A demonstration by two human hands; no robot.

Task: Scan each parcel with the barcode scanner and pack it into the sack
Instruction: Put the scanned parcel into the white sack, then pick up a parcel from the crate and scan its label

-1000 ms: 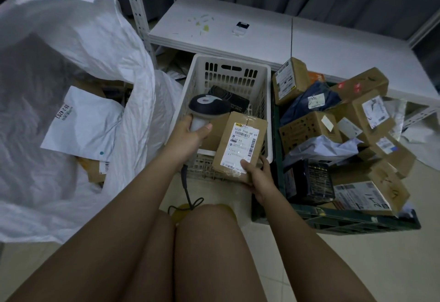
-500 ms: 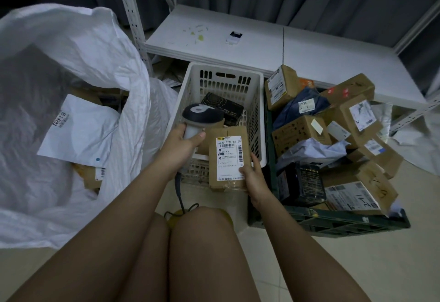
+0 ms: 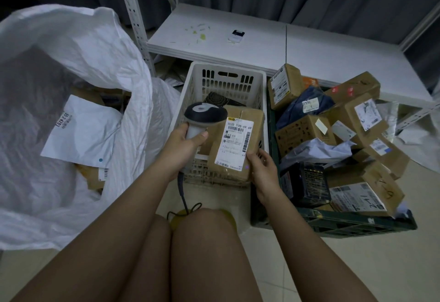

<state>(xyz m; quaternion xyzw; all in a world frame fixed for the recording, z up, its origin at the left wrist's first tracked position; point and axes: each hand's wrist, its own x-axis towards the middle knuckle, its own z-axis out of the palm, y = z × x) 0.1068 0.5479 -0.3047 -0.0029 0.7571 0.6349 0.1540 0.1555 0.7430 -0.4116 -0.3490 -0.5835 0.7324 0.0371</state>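
Single head-worn view, forward and steeply down, close over knees.

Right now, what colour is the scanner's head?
Black, with a pale grey patch on top; the barcode scanner shows in the head view.

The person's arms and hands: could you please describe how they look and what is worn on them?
Both arms are bare to the frame's edge, with no sleeves in view. The left hand and right hand wear no gloves. No watch or bracelet shows on either wrist. Whether a ring is worn is too small to tell.
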